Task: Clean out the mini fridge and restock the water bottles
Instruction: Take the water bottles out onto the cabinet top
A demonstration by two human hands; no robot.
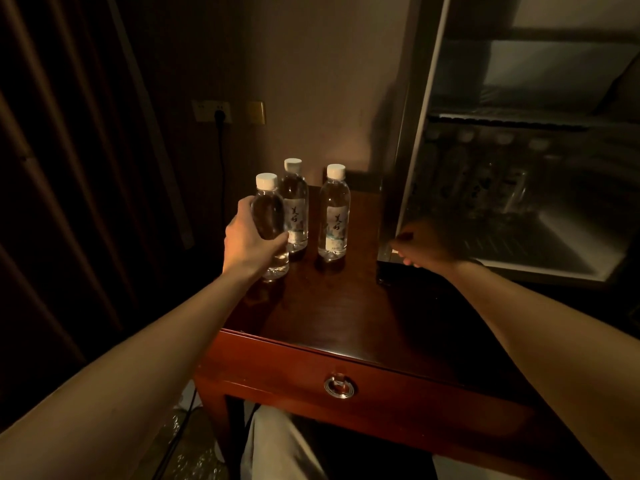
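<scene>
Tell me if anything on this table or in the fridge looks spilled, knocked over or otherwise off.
Nothing stands out. All three water bottles stand upright and capped on the wooden table, with no visible spill. The left hand grips the nearest one. The fridge interior is too dim to judge.

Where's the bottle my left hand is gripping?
Left of centre on the wooden table, the gripped bottle stands nearest of three, just in front of the back bottle.

A dark reddish wooden table [346, 317] with a drawer [363, 386] and a ring pull [339, 386] carries three clear water bottles [333, 213] with white caps near its back left, and the mini fridge [519, 168] on the right.
</scene>
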